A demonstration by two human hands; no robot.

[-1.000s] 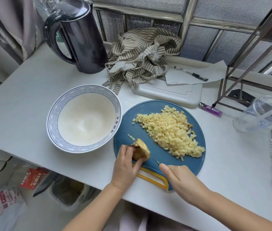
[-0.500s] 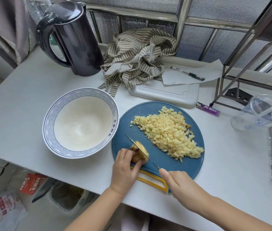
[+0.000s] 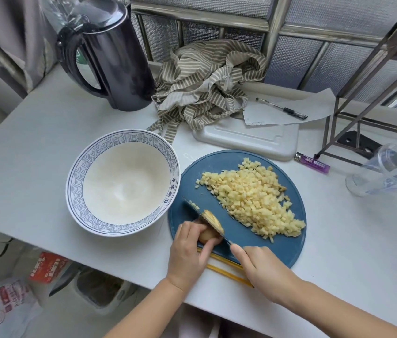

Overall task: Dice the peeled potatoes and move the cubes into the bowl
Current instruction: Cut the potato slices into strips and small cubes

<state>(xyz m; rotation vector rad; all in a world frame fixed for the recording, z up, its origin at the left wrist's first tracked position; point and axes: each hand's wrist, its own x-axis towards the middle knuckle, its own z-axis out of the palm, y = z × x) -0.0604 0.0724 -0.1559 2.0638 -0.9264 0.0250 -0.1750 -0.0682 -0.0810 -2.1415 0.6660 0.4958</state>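
Dark knife (image 3: 193, 207), tip toward bowl (image 3: 75, 184)

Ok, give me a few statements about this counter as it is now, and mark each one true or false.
1. The bowl holds no potato. True.
2. The diced cubes lie on a square wooden plank. False: they are heaped on the round blue cutting board.
3. The right hand grips the knife. True.
4. The left hand is open and holds nothing. False: it holds the potato piece that the blade is cutting into.
5. The kettle stands right of the cutting board. False: it stands at the far left, behind the bowl.
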